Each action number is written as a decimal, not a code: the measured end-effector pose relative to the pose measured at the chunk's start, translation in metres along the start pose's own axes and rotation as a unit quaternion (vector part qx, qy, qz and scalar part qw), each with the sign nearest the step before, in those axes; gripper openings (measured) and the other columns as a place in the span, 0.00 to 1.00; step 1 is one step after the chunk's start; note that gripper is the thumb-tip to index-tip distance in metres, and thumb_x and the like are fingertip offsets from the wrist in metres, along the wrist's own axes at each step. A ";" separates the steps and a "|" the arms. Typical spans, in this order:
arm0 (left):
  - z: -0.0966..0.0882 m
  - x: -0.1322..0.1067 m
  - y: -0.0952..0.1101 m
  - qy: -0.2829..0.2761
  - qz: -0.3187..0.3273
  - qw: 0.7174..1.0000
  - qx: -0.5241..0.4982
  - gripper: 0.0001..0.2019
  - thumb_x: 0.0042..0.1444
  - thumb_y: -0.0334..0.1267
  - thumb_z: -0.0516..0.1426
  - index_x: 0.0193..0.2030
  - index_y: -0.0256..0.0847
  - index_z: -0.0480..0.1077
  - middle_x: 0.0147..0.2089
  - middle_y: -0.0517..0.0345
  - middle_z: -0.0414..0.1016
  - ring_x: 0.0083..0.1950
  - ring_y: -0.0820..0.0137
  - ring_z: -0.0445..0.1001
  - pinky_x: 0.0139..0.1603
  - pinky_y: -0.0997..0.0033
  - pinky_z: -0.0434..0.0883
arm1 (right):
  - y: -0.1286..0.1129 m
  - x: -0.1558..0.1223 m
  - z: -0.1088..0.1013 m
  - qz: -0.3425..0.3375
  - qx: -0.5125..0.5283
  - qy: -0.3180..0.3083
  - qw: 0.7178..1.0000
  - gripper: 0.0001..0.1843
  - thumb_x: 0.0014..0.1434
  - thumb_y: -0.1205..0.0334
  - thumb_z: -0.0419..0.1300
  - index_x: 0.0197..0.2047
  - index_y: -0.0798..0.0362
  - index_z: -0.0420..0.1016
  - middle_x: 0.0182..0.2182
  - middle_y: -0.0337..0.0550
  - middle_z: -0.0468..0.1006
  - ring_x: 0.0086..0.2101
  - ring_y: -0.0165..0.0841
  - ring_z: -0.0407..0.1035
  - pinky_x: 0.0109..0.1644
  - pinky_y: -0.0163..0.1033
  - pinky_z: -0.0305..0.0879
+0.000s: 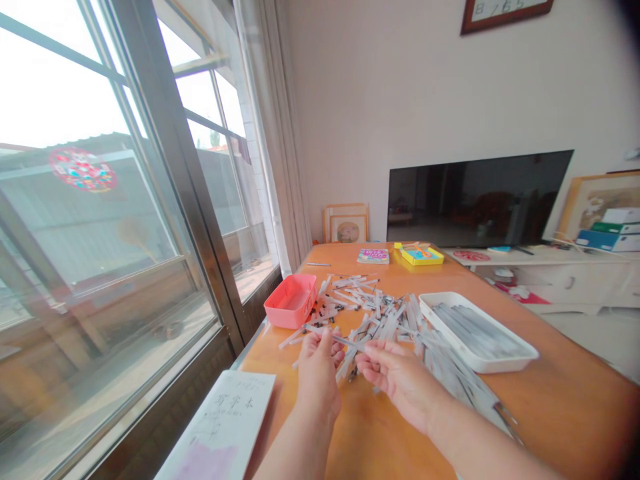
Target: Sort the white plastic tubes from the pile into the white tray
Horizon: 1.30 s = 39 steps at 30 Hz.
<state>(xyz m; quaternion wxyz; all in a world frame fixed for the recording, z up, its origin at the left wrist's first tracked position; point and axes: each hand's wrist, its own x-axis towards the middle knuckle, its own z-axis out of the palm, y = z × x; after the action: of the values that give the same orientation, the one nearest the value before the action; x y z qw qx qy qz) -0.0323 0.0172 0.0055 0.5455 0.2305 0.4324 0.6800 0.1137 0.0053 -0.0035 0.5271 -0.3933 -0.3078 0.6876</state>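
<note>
My left hand (317, 373) and my right hand (395, 377) are raised over the near part of an orange wooden table (550, 413). Together they pinch one thin white pen-like stick (345, 341), one hand at each end, fingers closed on it. Just beyond them lies a loose pile of several similar white sticks with dark tips (380, 317). A pink plastic box (291, 301) sits left of the pile. To the right, a white tray (475, 330) holds several sticks laid side by side.
A white exercise book (225, 423) lies at the near left table edge. Far on the table are a small colourful book (373, 256) and a yellow box (420, 254). A large window runs along the left; a dark TV (475, 200) stands on a low cabinet behind.
</note>
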 end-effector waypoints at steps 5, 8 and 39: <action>0.002 -0.003 0.000 -0.015 -0.005 1.000 0.008 0.20 0.54 0.50 0.69 0.38 0.40 0.66 0.38 0.53 0.80 0.32 0.75 0.75 0.35 0.76 0.71 | -0.003 -0.002 0.002 -0.014 0.009 0.000 1.000 0.17 0.49 0.59 0.77 0.38 0.55 0.79 0.30 0.43 0.82 0.33 0.31 0.77 0.37 0.32 0.77; 0.002 -0.004 -0.001 -0.015 0.007 1.000 0.014 0.20 0.54 0.50 0.69 0.38 0.40 0.65 0.39 0.51 0.82 0.33 0.74 0.76 0.35 0.75 0.71 | -0.002 -0.002 0.002 -0.030 0.006 0.001 1.000 0.17 0.48 0.57 0.77 0.37 0.55 0.79 0.30 0.43 0.82 0.32 0.30 0.76 0.37 0.32 0.76; 0.005 -0.005 0.002 -0.061 -0.037 0.995 -0.075 0.09 0.56 0.34 0.68 0.40 0.40 0.71 0.37 0.54 0.78 0.37 0.72 0.80 0.38 0.78 0.76 | -0.024 0.005 -0.014 -0.080 -0.065 0.056 0.993 0.15 0.59 0.54 0.65 0.44 0.54 0.77 0.36 0.48 0.83 0.37 0.36 0.77 0.43 0.41 0.73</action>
<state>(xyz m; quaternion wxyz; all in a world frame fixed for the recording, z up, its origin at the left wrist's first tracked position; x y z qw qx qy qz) -0.0279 0.0139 0.0110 0.6109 0.2138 0.3545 0.6748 0.1369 0.0168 0.0084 0.5701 -0.4390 -0.3526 0.5982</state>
